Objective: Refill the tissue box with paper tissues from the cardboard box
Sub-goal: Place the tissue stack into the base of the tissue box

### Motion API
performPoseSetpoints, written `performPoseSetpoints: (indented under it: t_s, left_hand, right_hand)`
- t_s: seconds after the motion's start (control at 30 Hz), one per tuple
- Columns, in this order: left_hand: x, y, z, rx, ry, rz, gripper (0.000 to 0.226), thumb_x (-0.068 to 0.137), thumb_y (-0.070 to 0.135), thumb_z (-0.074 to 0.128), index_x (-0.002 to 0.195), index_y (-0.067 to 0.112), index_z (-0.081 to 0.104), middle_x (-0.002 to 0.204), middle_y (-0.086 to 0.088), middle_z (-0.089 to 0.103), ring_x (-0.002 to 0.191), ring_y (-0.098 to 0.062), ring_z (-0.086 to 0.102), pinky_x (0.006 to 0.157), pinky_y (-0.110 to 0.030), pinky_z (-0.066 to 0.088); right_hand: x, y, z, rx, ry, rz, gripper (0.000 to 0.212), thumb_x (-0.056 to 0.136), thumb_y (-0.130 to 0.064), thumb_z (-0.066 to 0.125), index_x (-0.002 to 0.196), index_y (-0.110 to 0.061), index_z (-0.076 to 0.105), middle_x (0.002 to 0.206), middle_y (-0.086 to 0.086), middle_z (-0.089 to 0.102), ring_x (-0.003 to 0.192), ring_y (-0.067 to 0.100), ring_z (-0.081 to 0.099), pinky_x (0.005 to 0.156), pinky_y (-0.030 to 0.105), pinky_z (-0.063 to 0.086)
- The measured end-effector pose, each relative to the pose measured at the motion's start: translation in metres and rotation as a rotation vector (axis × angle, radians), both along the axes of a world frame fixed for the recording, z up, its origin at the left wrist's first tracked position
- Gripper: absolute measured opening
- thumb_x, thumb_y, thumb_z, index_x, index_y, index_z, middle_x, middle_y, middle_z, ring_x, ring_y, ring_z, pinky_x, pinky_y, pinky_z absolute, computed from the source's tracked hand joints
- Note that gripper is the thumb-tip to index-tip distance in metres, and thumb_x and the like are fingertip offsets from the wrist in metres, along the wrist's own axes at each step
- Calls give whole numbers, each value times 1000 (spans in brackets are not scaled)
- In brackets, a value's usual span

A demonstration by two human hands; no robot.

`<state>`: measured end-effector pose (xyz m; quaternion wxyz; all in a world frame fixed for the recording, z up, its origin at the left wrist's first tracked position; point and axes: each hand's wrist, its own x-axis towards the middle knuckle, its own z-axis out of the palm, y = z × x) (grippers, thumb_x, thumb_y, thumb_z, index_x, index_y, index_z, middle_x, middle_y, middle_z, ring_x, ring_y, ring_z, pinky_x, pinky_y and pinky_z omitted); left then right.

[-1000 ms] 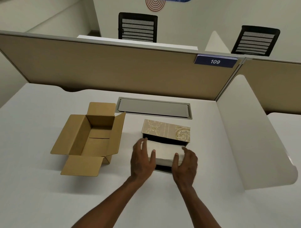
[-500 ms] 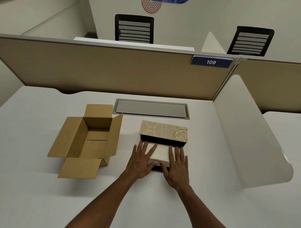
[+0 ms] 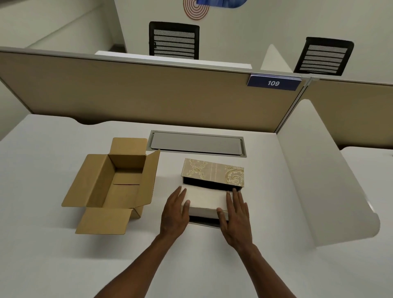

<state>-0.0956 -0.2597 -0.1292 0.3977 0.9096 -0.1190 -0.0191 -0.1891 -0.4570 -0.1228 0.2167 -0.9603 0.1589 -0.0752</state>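
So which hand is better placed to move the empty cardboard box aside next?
Left. The left hand touches the left side of the tissue stack, nearest the cardboard box; the right hand would have to cross the tissue box.

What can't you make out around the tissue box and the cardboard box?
Head view only:
Base of the patterned beige tissue box: covered by the white tissue stack, the left hand and the right hand.
Both hands' undersides: turned down.
Brown cardboard box, near inner wall: faces away from the camera.
Blue wall poster: cut by the top edge.
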Motion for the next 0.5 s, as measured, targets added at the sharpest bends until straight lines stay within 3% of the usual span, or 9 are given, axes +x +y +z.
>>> performPoseSetpoints:
  t_s: [0.1, 0.17, 0.27, 0.37, 0.43, 0.5]
  left_hand:
    - [0, 2, 0, -120, 148, 171, 52, 98, 40, 56, 146, 21, 48, 154, -3, 47, 140, -23, 45, 110, -38, 42]
    - [0, 3, 0, -160, 205, 200, 56, 96, 45, 57, 146, 22, 48, 152, -3, 49, 138, -24, 48, 110, -42, 45]
    - [-4, 3, -1, -219, 292, 217, 60, 94, 48, 59, 147, 23, 46, 150, -6, 51, 135, -27, 51, 107, -46, 49]
    - [-7, 0, -2, -205, 351, 144, 65, 95, 46, 59, 152, 23, 39, 153, -7, 48, 136, -29, 50, 107, -46, 49]
    - [-6, -1, -1, -173, 359, 126, 65, 96, 46, 56, 154, 24, 35, 153, -7, 47, 137, -30, 49, 108, -46, 48]
    - [-4, -2, 1, -155, 369, 129, 63, 97, 46, 54, 154, 26, 34, 153, -8, 47, 137, -30, 49, 108, -46, 48]
  right_hand:
    - [1, 2, 16, 36, -293, -124, 48, 102, -36, 46, 138, -10, 62, 148, 9, 56, 139, 27, 50, 112, 48, 45]
    - [10, 0, 29, 19, -449, -179, 37, 99, -30, 51, 128, -12, 67, 129, 7, 65, 122, 25, 58, 99, 47, 53]
    - [38, -6, 53, -16, -433, -130, 38, 97, -22, 59, 133, -11, 64, 137, 10, 59, 131, 28, 52, 105, 47, 49]
    - [73, -18, 72, -115, -131, -27, 60, 100, -36, 56, 153, -13, 43, 165, 13, 31, 156, 33, 20, 125, 51, 21]
    - [93, -27, 78, -191, 90, 46, 71, 102, -51, 44, 161, -16, 25, 171, 10, 12, 159, 32, 1, 126, 52, 5]
    - [108, -33, 78, -217, 238, 105, 76, 102, -58, 37, 162, -17, 17, 172, 9, 8, 159, 32, -4, 126, 55, 0]
